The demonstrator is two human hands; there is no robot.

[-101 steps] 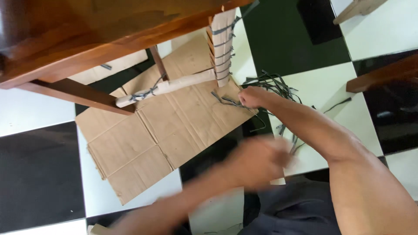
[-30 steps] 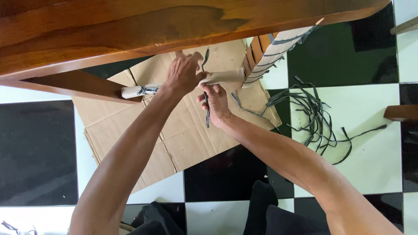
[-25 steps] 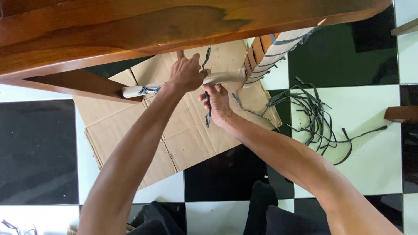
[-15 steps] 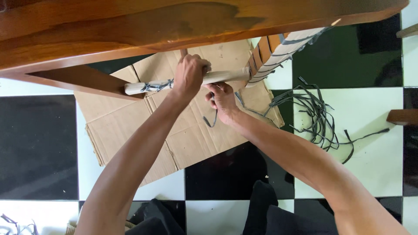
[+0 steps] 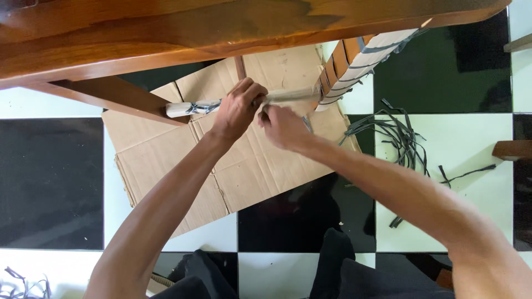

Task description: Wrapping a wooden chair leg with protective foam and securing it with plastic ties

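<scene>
Under the far wooden frame (image 5: 166, 33), head view: one pale rung (image 5: 288, 95) runs left-right between a dark wooden leg (image 5: 111, 97) and a leg wrapped in pale material with dark bands (image 5: 360, 61). One flattened cardboard sheet (image 5: 166, 166) lies on the black-and-white tiled floor (image 5: 443, 221) below it. One loose pile of dark strips (image 5: 396, 133) sits right of the cardboard; a few more strips at the near-left corner (image 5: 22, 282). Two hands in view. Left hand (image 5: 238, 111) is curled over the rung near its middle, fingers closed around it. Right hand (image 5: 282, 127) is just beside it, fingertips pinched together at the rung's underside; what it pinches is too small to tell.
</scene>
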